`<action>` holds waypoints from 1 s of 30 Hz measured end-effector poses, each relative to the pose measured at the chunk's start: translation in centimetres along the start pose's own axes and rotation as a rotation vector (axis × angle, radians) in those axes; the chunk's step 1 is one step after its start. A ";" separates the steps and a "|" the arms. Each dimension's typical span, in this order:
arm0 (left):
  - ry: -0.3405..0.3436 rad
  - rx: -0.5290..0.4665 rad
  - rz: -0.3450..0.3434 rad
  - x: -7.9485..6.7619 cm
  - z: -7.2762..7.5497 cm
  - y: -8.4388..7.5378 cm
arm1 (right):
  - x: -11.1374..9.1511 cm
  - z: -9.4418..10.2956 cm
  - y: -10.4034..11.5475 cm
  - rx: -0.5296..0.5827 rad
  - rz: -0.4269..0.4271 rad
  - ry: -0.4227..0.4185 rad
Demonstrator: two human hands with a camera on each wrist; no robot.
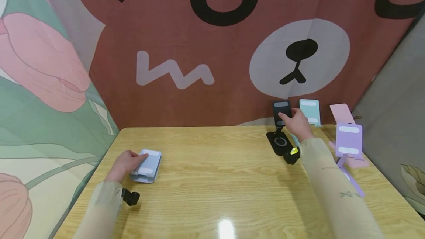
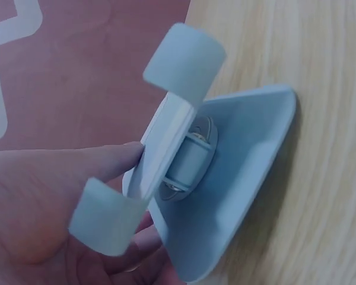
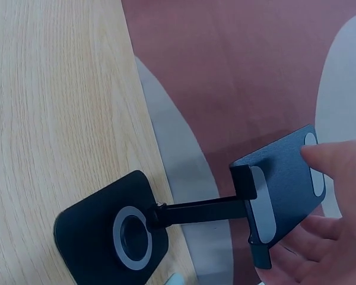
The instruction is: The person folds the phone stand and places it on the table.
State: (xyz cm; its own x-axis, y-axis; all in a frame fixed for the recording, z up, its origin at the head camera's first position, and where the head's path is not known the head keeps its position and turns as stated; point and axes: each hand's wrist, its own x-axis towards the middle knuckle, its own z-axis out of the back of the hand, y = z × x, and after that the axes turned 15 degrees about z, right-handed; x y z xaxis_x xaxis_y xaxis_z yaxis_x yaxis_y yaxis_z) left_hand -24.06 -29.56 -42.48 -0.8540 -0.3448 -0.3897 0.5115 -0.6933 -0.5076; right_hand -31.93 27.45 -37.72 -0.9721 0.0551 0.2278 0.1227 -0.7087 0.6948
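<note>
At the left of the table, my left hand grips a light blue phone stand by its side, thumb on the top plate and fingers beneath. The left wrist view shows this stand folded low, its two curved lips facing the camera and the plate tilted over the base. On the right, my right hand pinches the upper plate of a black phone stand, thumb on the front and fingers behind. That stand is unfolded, its arm raised from a base with a grey ring.
Behind and right of my right hand stand a mint phone stand, a pink phone stand and a purple phone stand, all unfolded. A bear-print cloth hangs at the back edge of the wooden table.
</note>
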 end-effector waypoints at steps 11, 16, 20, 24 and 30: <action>-0.044 0.027 -0.018 0.3 -0.6 0.7 | 0.4 -0.3 -0.4 0.000 0.029 -0.005; -0.031 -0.010 0.007 0.5 -0.7 1.1 | 0.5 -0.3 -0.3 -0.009 0.046 -0.068; -0.037 -0.051 0.003 0.6 -0.9 1.3 | 0.5 -0.4 0.2 0.013 0.029 -0.119; -0.049 -0.071 0.018 0.5 -1.1 1.1 | 0.6 -0.7 0.3 0.022 0.021 -0.122; -0.176 -0.146 -0.011 0.0 -1.7 0.3 | 0.5 -1.1 0.6 0.009 0.083 -0.117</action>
State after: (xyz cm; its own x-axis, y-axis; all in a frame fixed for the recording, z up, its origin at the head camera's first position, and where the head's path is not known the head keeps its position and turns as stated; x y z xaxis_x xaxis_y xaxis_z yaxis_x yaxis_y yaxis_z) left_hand -23.76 -28.71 -43.89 -0.8564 -0.4519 -0.2499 0.4997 -0.6033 -0.6216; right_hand -32.58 26.30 -37.96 -0.9288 0.0786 0.3622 0.2038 -0.7080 0.6762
